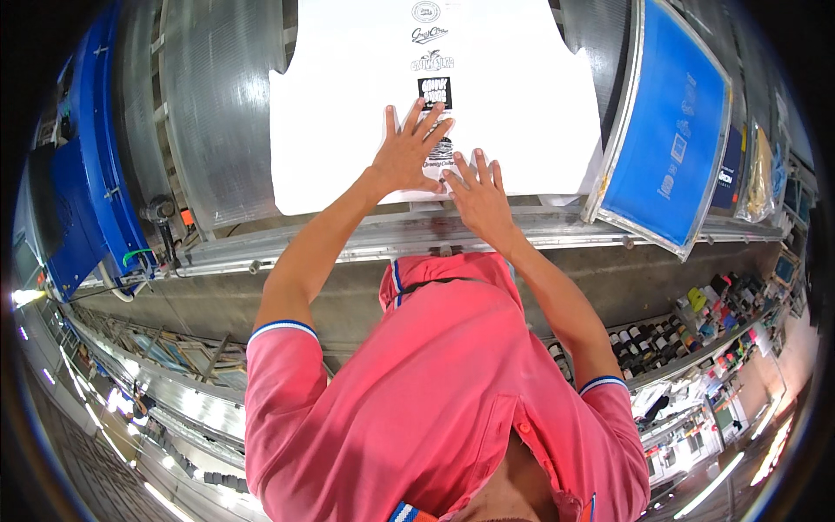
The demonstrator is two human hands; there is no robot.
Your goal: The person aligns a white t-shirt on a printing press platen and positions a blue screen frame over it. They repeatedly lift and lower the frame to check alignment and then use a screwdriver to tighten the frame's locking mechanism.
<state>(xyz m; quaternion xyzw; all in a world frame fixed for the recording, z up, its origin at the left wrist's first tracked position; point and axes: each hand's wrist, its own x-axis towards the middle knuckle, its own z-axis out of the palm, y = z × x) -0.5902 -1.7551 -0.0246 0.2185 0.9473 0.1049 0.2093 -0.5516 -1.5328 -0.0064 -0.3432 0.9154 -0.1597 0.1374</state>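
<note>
Left hand (407,155) flat, fingers spread, pressed on white shirt (348,104) over its printed column of dark designs. Right hand (478,196) likewise open and flat, gripping nothing, touching shirt's lower edge just beside left hand. Shirt laid out on ribbed metal worktop (217,96). Blue-meshed printing screen (674,130) tilted at right, near shirt. Blue machine (87,174) at far left, well apart.
</note>
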